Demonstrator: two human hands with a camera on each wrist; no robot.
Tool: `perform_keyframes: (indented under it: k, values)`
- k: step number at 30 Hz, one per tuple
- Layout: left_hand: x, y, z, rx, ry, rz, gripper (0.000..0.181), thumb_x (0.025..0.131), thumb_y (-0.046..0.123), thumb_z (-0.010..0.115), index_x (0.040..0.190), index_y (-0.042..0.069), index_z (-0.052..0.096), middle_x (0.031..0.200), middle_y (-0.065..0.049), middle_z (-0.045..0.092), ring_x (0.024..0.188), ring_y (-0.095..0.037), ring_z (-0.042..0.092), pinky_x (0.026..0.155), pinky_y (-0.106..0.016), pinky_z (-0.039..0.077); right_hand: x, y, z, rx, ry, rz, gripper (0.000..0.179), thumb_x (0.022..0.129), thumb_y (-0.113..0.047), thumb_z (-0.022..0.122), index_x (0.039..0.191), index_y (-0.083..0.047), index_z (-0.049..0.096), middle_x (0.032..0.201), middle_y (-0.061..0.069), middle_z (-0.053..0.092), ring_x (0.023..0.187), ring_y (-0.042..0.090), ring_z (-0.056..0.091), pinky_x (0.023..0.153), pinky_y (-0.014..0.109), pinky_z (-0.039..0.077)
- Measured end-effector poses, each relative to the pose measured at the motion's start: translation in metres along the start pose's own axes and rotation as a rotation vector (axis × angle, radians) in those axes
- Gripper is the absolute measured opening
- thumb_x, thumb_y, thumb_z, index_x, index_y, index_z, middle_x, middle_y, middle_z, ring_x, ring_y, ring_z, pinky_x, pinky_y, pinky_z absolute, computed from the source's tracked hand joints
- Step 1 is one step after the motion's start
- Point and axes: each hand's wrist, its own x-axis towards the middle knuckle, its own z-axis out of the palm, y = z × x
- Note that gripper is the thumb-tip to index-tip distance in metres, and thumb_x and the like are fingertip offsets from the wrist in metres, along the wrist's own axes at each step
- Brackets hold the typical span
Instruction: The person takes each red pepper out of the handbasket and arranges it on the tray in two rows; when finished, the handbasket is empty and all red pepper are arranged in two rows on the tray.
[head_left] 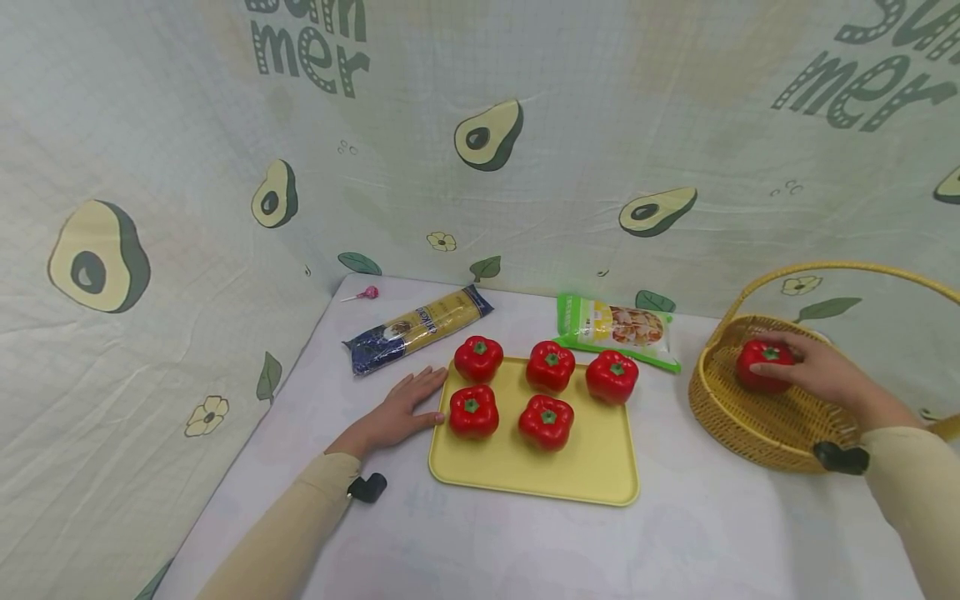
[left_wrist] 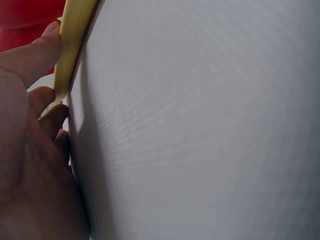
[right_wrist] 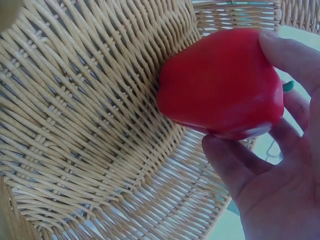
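Note:
Inside the wicker basket (head_left: 757, 425) at the right, my right hand (head_left: 832, 375) grips a red bell pepper (right_wrist: 220, 82) with a green stem. Thumb and fingers wrap its sides, and the pepper's base is against the woven bottom in the right wrist view. My left hand (head_left: 397, 412) lies with straight fingers at the left edge of a yellow tray (head_left: 517, 473). Its thumb touches the tray's rim in the left wrist view. Several red bell peppers stand stem up on the tray, among them a front one (head_left: 547, 422) and a right one (head_left: 612, 377).
Behind the tray lie a blue and yellow pasta packet (head_left: 420, 329) and a green-edged food packet (head_left: 618, 329). A pink lollipop (head_left: 369, 292) is at the far left corner. The basket's tall handle (head_left: 847, 266) arches over it. A patterned cloth (head_left: 570, 167) hangs behind the table.

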Motion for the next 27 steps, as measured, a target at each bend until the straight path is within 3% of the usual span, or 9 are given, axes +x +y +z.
perform_keyframes:
  k: [27]
  values:
    - [-0.0007, 0.0008, -0.0006, -0.008, 0.0, -0.004, 0.083, 0.097, 0.05, 0.064, 0.164, 0.025, 0.022, 0.169, 0.004, 0.019, 0.158, -0.021, 0.004, 0.127, -0.047, 0.002, -0.0049, -0.0055, 0.0001, -0.002, 0.035, 0.0, 0.082, 0.101, -0.048, 0.06, 0.153, 0.008, 0.03, 0.142, 0.043, 0.033, 0.122, 0.062, 0.038, 0.095, 0.078, 0.035]
